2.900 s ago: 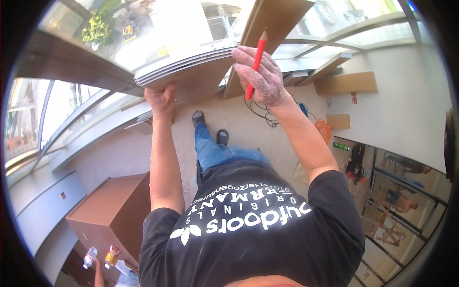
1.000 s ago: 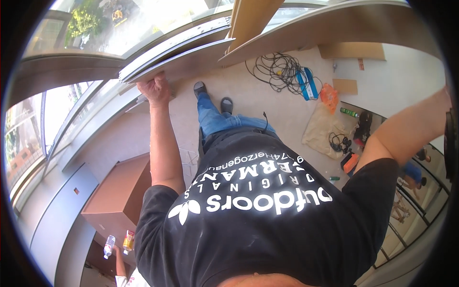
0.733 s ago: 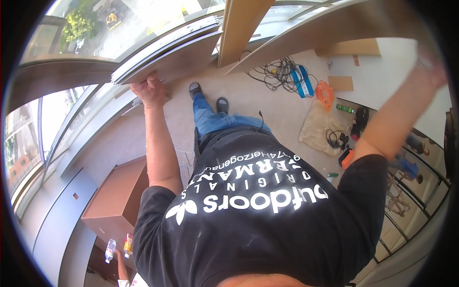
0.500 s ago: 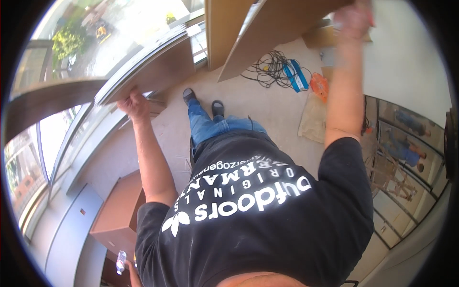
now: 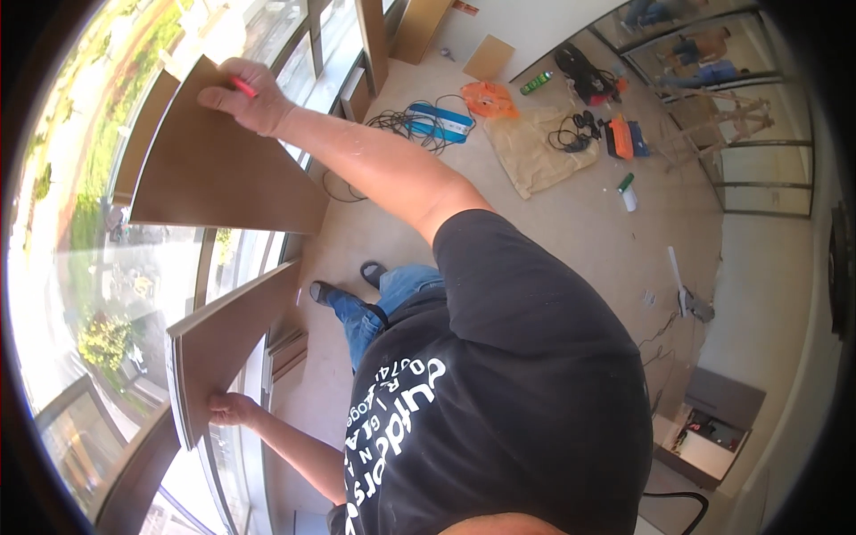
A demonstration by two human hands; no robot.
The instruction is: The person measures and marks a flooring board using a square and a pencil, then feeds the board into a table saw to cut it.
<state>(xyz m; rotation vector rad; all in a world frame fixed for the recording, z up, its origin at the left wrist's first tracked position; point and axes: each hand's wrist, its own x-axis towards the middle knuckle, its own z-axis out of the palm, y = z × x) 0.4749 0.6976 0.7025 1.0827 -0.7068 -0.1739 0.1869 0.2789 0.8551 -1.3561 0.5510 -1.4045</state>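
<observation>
At the upper left, my right hand [image 5: 257,102] is closed over the top edge of a large brown panel [image 5: 218,169], which leans at the windows. A short red stick-like thing [image 5: 243,86] is also tucked in that hand; its exact kind is unclear. Lower down, my left hand [image 5: 232,409] has its fingers curled at the lower edge of a second brown panel [image 5: 234,332] with a pale edge. This one stands tilted beside the window frames, a gap away from the first. Part of the left fingers is hidden against the panel.
Beyond my feet lie tangled black cable, a blue box-like item [image 5: 441,123], an orange bag [image 5: 489,100] and a tan sack [image 5: 535,152]. Tools and a green can [image 5: 536,84] are further right. An open case [image 5: 709,437] sits at the lower right, near a mirrored wall [image 5: 722,98].
My body and view have turned toward the windows. My right hand has swung from the upper right to the upper left with its panel; my left hand stays at the other panel.
</observation>
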